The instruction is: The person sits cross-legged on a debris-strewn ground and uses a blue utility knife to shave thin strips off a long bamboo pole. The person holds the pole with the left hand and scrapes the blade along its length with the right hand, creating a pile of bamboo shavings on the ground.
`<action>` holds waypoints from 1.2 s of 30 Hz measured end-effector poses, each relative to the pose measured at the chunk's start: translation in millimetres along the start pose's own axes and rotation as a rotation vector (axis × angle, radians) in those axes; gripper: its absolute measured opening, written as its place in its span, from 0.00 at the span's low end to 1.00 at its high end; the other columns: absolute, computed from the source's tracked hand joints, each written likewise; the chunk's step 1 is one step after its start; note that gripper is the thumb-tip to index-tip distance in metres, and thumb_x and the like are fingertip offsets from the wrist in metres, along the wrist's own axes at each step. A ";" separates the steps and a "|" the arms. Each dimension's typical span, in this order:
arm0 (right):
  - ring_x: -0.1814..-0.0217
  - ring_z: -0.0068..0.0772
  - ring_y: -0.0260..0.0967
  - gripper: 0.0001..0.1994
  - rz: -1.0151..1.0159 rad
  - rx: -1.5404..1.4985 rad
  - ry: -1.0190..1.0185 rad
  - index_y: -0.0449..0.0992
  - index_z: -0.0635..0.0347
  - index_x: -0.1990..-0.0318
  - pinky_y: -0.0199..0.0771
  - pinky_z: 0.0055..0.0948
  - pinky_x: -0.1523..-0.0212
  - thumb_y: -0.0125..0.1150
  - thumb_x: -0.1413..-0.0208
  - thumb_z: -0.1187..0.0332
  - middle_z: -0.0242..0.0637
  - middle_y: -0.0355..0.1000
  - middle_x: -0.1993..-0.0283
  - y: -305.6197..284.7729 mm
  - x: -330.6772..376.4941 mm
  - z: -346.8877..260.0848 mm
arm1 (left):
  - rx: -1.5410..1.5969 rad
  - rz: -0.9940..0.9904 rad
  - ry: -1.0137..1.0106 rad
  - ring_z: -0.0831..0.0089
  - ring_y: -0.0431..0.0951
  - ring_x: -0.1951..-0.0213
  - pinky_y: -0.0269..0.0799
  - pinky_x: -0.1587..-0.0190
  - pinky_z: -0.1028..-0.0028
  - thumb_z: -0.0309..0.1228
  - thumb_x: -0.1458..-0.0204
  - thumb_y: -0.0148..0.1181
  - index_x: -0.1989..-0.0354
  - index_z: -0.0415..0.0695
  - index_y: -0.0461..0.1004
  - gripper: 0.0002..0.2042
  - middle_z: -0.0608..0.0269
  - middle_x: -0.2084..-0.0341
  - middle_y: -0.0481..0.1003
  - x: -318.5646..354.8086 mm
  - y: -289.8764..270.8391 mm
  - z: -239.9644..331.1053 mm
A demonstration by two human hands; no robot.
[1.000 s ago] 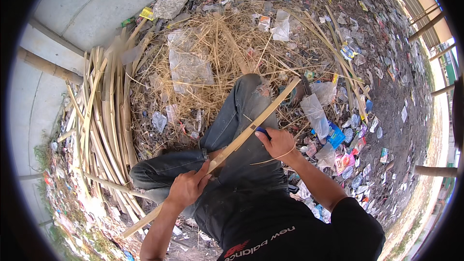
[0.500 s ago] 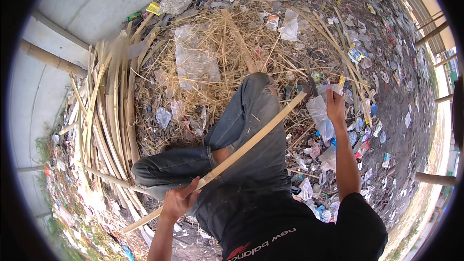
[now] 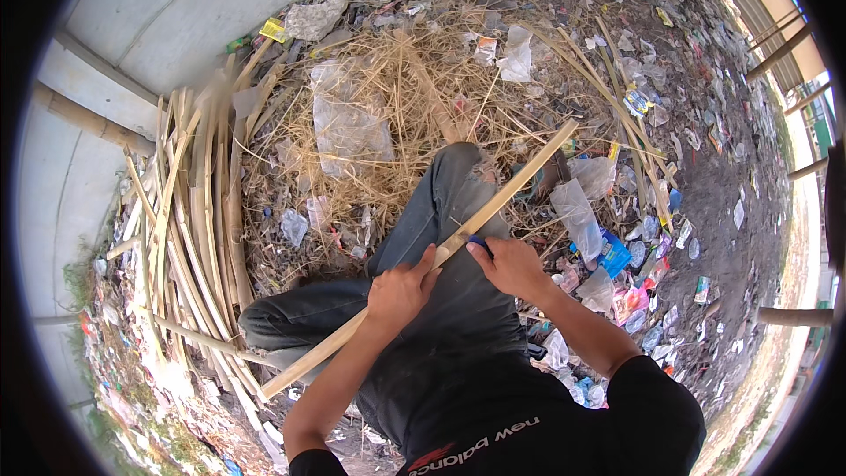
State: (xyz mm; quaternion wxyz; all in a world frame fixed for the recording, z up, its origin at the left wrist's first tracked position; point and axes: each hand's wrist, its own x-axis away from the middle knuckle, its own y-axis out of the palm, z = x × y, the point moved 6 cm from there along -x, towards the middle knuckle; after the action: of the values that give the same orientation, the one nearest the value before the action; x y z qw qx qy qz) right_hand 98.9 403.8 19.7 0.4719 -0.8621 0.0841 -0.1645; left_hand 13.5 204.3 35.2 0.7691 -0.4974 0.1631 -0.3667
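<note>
Long, pale yellow, flat bamboo-like strip (image 3: 520, 181) lies aslant over the person's lap, its far end up past the right knee and its near end down by the left forearm. The bare left hand (image 3: 401, 293) has its grip closed around the strip near the middle, thumb and forefinger pointing along it; it sits farther up than half a second ago, and the strip has shifted outward as well. The bare right hand (image 3: 514, 266), which was then lifted well away to the right, is back at the strip's edge, its grip closed on a short dark blue handle (image 3: 477, 241), probably a knife's; any blade is too small to make out. Both hands thus work close together again on one stretch of the strip. Beneath are faded dark jeans (image 3: 304, 313); beyond the knees spreads a tangled heap of straw-coloured shavings (image 3: 414, 106) with a clear plastic sheet (image 3: 352, 137) on it. A stack of pale long strips (image 3: 207, 203) lies to the left, beside a grey panelled wall (image 3: 185, 0).
</note>
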 end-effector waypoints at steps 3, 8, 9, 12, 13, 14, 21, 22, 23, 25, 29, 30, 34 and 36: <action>0.70 0.67 0.77 0.29 -0.009 -0.006 -0.037 0.79 0.63 0.69 0.78 0.58 0.67 0.52 0.28 0.44 0.56 0.76 0.76 1.0 5.4 -8.6 | 0.019 0.004 0.021 0.46 0.84 0.73 0.82 0.68 0.52 0.43 0.37 0.65 0.34 0.56 0.76 0.23 0.49 0.74 0.81 -11.7 9.5 4.6; 0.70 0.67 0.77 0.28 0.019 -0.022 -0.023 0.80 0.62 0.68 0.78 0.58 0.66 0.55 0.29 0.44 0.54 0.76 0.76 0.4 5.5 -10.1 | -0.023 -0.025 0.032 0.48 0.84 0.74 0.82 0.69 0.52 0.43 0.38 0.65 0.33 0.55 0.74 0.25 0.51 0.75 0.81 12.5 -4.0 -6.2; 0.70 0.66 0.77 0.28 0.024 -0.025 -0.023 0.80 0.62 0.69 0.78 0.58 0.67 0.55 0.29 0.44 0.54 0.76 0.76 1.0 5.1 -8.9 | -0.040 -0.033 0.036 0.49 0.84 0.74 0.82 0.70 0.53 0.43 0.38 0.64 0.33 0.55 0.74 0.25 0.51 0.75 0.81 21.0 -8.0 -9.7; 0.72 0.66 0.77 0.29 0.040 -0.023 -0.017 0.78 0.63 0.72 0.78 0.58 0.69 0.56 0.30 0.44 0.55 0.76 0.78 2.6 5.0 -5.3 | 0.014 0.014 0.081 0.50 0.83 0.75 0.81 0.72 0.53 0.42 0.38 0.65 0.32 0.54 0.73 0.25 0.53 0.75 0.80 46.6 -25.9 -18.9; 0.72 0.66 0.77 0.29 0.044 -0.015 -0.018 0.78 0.63 0.72 0.78 0.58 0.70 0.56 0.30 0.44 0.54 0.76 0.78 3.6 5.1 -5.3 | 0.002 -0.012 0.067 0.49 0.83 0.76 0.80 0.72 0.53 0.41 0.38 0.65 0.32 0.53 0.74 0.25 0.54 0.76 0.79 55.0 -31.3 -21.2; 0.72 0.66 0.77 0.29 0.048 -0.008 -0.020 0.78 0.63 0.72 0.77 0.58 0.70 0.56 0.30 0.44 0.54 0.75 0.79 5.0 5.2 -4.8 | -0.010 -0.038 0.053 0.49 0.82 0.76 0.79 0.72 0.52 0.41 0.39 0.66 0.32 0.51 0.74 0.26 0.54 0.76 0.78 63.8 -37.6 -22.7; 0.66 0.71 0.77 0.30 0.123 -0.032 0.144 0.79 0.65 0.68 0.77 0.61 0.62 0.53 0.29 0.43 0.60 0.78 0.71 -7.2 -11.5 32.8 | -0.028 -0.068 -0.024 0.52 0.80 0.80 0.76 0.76 0.54 0.40 0.41 0.69 0.33 0.54 0.75 0.26 0.57 0.79 0.77 146.5 -88.3 -54.8; 0.63 0.72 0.77 0.30 0.147 -0.024 0.203 0.80 0.66 0.67 0.77 0.62 0.59 0.52 0.28 0.44 0.62 0.78 0.69 -13.2 -19.2 51.0 | -0.030 -0.077 -0.036 0.53 0.80 0.80 0.75 0.76 0.54 0.40 0.42 0.70 0.34 0.54 0.77 0.26 0.58 0.79 0.77 159.0 -97.8 -57.8; 0.61 0.73 0.77 0.30 0.189 -0.067 0.285 0.80 0.67 0.67 0.76 0.61 0.57 0.51 0.27 0.44 0.62 0.79 0.67 -14.0 -29.2 93.7 | -0.029 -0.082 -0.046 0.53 0.80 0.81 0.75 0.77 0.55 0.40 0.43 0.71 0.36 0.53 0.78 0.25 0.58 0.80 0.77 170.0 -107.0 -60.5; 0.58 0.74 0.76 0.33 0.286 -0.080 0.408 0.81 0.70 0.67 0.74 0.62 0.53 0.47 0.26 0.44 0.66 0.78 0.65 -42.6 -45.2 170.8 | -0.031 -0.082 -0.075 0.54 0.79 0.81 0.74 0.77 0.56 0.41 0.45 0.73 0.38 0.53 0.80 0.24 0.58 0.80 0.77 193.1 -116.3 -76.9; 0.66 0.72 0.74 0.38 0.558 -0.008 0.483 0.81 0.73 0.70 0.69 0.62 0.60 0.47 0.28 0.40 0.67 0.75 0.71 -112.2 -46.5 271.2 | -0.024 -0.081 -0.163 0.56 0.79 0.82 0.73 0.78 0.58 0.41 0.47 0.75 0.42 0.53 0.84 0.22 0.59 0.81 0.77 221.5 -114.6 -99.9; 0.69 0.69 0.73 0.38 0.576 -0.039 0.500 0.80 0.73 0.70 0.68 0.60 0.62 0.47 0.28 0.40 0.65 0.75 0.72 -124.9 -47.2 272.5 | -0.016 -0.073 -0.168 0.56 0.79 0.82 0.73 0.78 0.58 0.41 0.47 0.75 0.42 0.53 0.84 0.22 0.59 0.81 0.77 220.6 -109.9 -98.8; 0.76 0.38 0.63 0.36 0.511 -0.306 0.478 0.77 0.70 0.70 0.64 0.45 0.69 0.57 0.33 0.37 0.43 0.67 0.81 -127.6 -47.9 225.4 | 0.013 -0.048 -0.155 0.54 0.79 0.81 0.73 0.77 0.56 0.40 0.46 0.74 0.40 0.54 0.83 0.23 0.57 0.80 0.77 213.5 -92.4 -100.0; 0.75 0.31 0.62 0.35 0.413 -0.364 0.440 0.77 0.69 0.70 0.63 0.40 0.70 0.61 0.35 0.37 0.36 0.65 0.81 -110.1 -47.4 186.7 | 0.015 -0.035 -0.124 0.54 0.79 0.81 0.73 0.77 0.56 0.39 0.46 0.74 0.39 0.54 0.82 0.24 0.57 0.81 0.76 208.4 -86.5 -102.3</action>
State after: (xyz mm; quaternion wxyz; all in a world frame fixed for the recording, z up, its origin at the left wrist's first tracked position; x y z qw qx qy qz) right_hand 121.4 624.4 9.2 0.3043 -0.8407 0.3843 -0.2299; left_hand 57.0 -33.6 89.3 0.7750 -0.5162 0.1037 -0.3496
